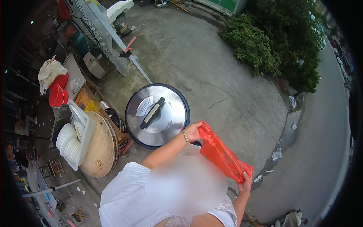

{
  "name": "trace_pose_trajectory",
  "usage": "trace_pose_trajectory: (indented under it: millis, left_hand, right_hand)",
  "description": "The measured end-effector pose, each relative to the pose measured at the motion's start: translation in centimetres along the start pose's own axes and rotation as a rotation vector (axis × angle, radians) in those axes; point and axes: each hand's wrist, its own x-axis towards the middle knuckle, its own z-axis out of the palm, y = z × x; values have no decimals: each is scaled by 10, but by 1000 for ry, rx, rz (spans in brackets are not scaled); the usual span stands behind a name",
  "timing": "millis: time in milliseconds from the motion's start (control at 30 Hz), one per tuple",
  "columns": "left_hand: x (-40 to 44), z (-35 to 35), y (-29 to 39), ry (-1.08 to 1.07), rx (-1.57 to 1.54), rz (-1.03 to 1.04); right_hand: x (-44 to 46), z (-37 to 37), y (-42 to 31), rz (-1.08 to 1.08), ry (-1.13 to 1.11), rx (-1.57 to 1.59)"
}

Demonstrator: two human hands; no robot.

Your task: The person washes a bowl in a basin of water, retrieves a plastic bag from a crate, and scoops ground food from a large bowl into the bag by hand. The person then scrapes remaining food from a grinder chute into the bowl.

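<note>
A red plastic bag [222, 152] is stretched out between my two hands. My left hand [193, 131], with a bracelet at the wrist, is closed on the bag's upper left end. At the lower right end, my right hand [245, 183] pinches the gathered plastic. Just left of my left hand stands a large round pot or barrel with a shiny metal lid [166, 120]. The lid has a black handle [152, 113] and a printed label. Neither hand touches it.
Left of the lid are a round wooden board [99, 151], a white tub [85, 145] holding stacked white plates [69, 142] and a red bucket [58, 95]. A metal pole [140, 69] slants behind the lid. Green bushes [253, 41] edge the concrete ground [211, 72] at the right.
</note>
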Motion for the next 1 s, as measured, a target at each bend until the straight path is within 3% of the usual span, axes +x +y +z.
trace_pose_trajectory:
  millis: [100,200,300,400,433,533,667,767,1000]
  left_hand:
    - [52,71,48,-13,3,90]
    - [104,110,92,-8,27,176]
    - [142,128,141,12,80,248]
    - [161,154,186,74,197,249]
    - [167,162,201,104,246,237]
    - [198,174,239,109,582,282]
    - [213,246,272,160,869,156]
    - [229,275,301,234,936,199]
    - [271,271,400,360,290,594]
  right_hand:
    - [58,53,-58,47,-206,-206]
    - [139,68,-94,224,-164,-448]
    - [239,80,-117,292,-105,-282]
    - [348,108,-153,264,-142,166]
    - [384,123,-166,177,-185,181]
    - [517,140,-195,219,-299,376]
    - [657,221,-242,298,-394,410]
    - [730,295,-264,353,-402,360]
    - [840,460,-274,527,-541,304]
